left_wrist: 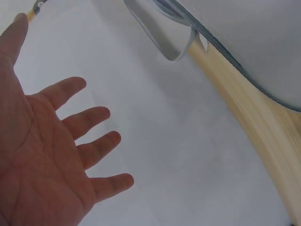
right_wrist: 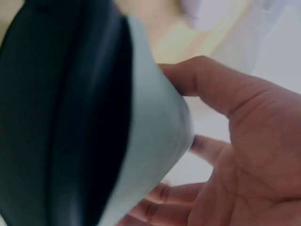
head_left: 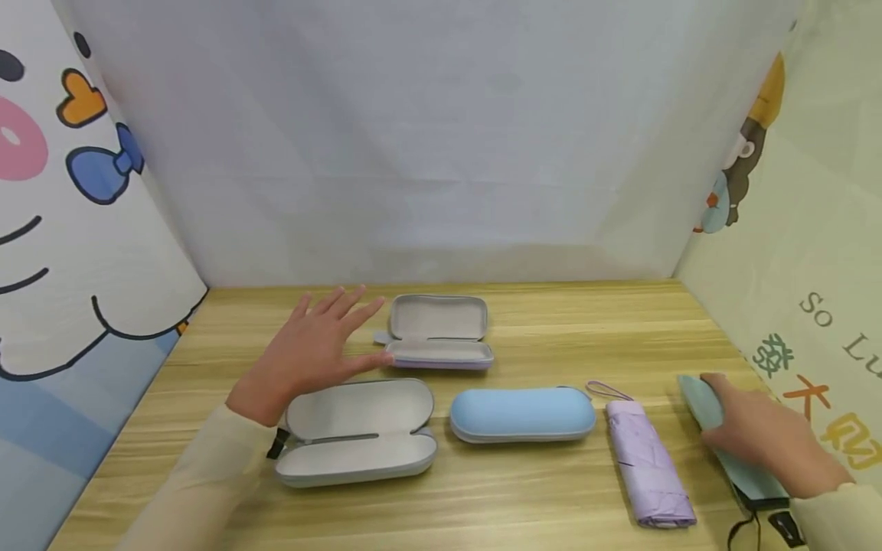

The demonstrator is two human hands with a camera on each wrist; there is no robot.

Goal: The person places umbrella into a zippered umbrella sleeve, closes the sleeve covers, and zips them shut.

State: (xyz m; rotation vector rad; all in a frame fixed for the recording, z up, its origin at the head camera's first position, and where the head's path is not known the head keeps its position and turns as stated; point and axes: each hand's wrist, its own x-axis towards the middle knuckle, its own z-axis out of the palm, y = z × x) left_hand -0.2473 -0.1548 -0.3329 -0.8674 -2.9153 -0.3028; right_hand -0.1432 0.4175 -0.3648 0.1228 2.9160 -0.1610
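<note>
My left hand [head_left: 313, 356] is held out with fingers spread, over the open grey glasses case [head_left: 358, 463]. Its thumb tip overlaps the left edge of a smaller open glasses case [head_left: 441, 353] with a lilac outside. In the left wrist view the palm [left_wrist: 42, 155] is bare. On the far right, my right hand [head_left: 765, 432] grips a long pale teal item [head_left: 699, 398] with a dark end. The right wrist view has thumb and fingers around its pale side [right_wrist: 157, 122], with a dark green part close to the camera; its kind I cannot tell.
A closed light blue glasses case [head_left: 524, 413] lies in the middle. Right of it is a folded lilac umbrella [head_left: 648, 463] with a wrist loop. All lie on a wood-grain table [head_left: 537, 497]; a white cloth [head_left: 427, 153] hangs behind, with printed cloths on both sides.
</note>
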